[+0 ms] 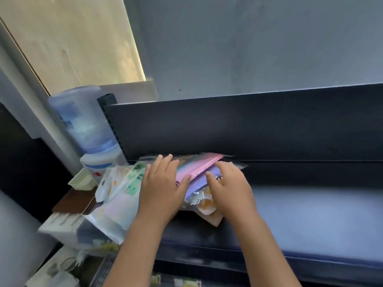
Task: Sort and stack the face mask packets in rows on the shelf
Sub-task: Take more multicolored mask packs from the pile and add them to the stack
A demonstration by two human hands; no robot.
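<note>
At the shelf's (310, 206) left end lies our loose heap of face mask packets (122, 195), still unsorted. Our left hand (163, 187) presses flat, fingers spread, on the pink packet (199, 165), likely pinning the heap. Our right hand (230, 185) curls over the purple packet (200, 182), seemingly teasing it free; bare shelf waits beyond.

Dim, bluish light; motion-blurred, soft focus, wide-angle bending at edges.

Left hand (163, 183) flat, palm down, fingers spread; right hand (230, 185) cupped, fingers curled.
</note>
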